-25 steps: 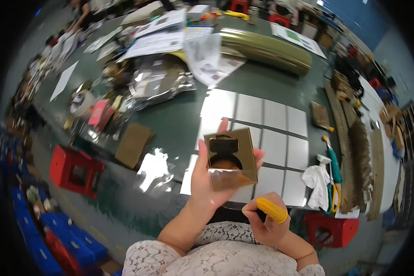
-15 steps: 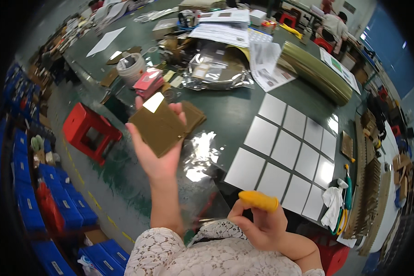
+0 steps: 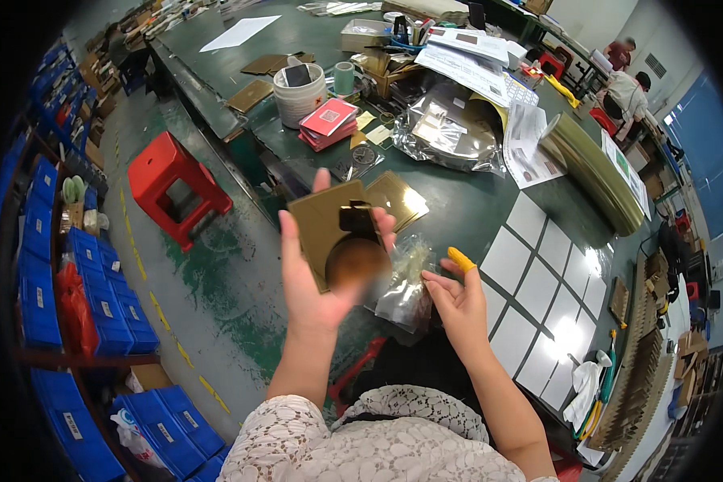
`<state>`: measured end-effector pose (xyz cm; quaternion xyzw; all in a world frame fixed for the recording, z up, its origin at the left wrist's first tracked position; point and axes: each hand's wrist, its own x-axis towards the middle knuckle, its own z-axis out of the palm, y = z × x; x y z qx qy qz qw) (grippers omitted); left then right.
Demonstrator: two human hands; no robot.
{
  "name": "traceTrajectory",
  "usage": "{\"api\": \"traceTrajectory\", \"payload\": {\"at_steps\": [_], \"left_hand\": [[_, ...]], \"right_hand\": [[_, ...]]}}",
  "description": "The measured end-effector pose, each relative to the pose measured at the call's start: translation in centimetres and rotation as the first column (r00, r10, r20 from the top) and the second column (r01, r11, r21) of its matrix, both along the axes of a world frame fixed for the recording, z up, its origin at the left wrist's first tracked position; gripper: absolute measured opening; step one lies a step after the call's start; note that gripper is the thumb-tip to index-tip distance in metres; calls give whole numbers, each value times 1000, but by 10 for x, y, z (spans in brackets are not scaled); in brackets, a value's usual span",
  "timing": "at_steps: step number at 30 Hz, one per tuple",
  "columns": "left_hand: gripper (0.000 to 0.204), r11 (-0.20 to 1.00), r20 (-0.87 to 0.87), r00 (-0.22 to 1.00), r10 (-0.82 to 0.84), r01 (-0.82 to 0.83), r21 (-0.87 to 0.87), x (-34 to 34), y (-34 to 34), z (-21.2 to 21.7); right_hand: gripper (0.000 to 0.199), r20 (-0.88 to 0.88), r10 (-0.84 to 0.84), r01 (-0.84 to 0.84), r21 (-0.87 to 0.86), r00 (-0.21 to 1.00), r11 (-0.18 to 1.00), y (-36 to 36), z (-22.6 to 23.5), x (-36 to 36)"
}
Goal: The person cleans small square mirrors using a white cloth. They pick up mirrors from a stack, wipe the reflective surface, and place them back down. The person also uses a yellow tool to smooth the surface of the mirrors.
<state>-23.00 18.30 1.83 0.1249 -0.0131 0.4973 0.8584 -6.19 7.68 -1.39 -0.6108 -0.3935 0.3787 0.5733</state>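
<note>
While the left hand [image 3: 317, 277] was raised off the near-left edge of the green bench [image 3: 474, 201], it carried a flat brown card sleeve [image 3: 333, 233] with a round window and a small dark cut-out near its top. The grip there was a loose cradle: palm behind the card, thumb along its left edge, fingertips hooked over the right edge beside the cut-out. The right hand [image 3: 458, 301], with a yellow finger cot [image 3: 460, 259] on its forefinger, pinched the edge of a clear plastic bag [image 3: 406, 281] that hung just beside and below the card.

The sleeve looked light and fairly stiff, yet thin enough to crease, and weakest around the window; holding it by its outer edges seemed the safer hold, as pressure across the opening could buckle it. The bag appeared limp, slick and almost weightless, so a fingertip pinch at its mouth would likely serve, and the cot probably lent friction.

Further along the bench lay a second brown card [image 3: 398, 201], a crumpled foil bag [image 3: 450, 132], a grid of white square panels [image 3: 542, 297] and a white tub [image 3: 300, 92].
</note>
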Motion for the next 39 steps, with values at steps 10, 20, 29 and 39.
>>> {"api": "traceTrajectory", "payload": {"at_steps": [10,20,29,39], "left_hand": [[61,970,-75,968,-238,234,-65,54,-28,9],[69,855,-66,853,-518,517,-27,139,-69,7],[64,742,-158,725,-670,652,-152,207,-120,13],[69,633,-165,616,-771,769,-87,237,-140,2]], "right_hand": [[41,247,7,-24,65,969,998,-38,26,14],[35,285,-268,228,164,920,960,-111,33,69],[34,285,-452,411,194,845,891,-178,26,107],[28,318,-498,467,174,807,867,-217,29,126]]}}
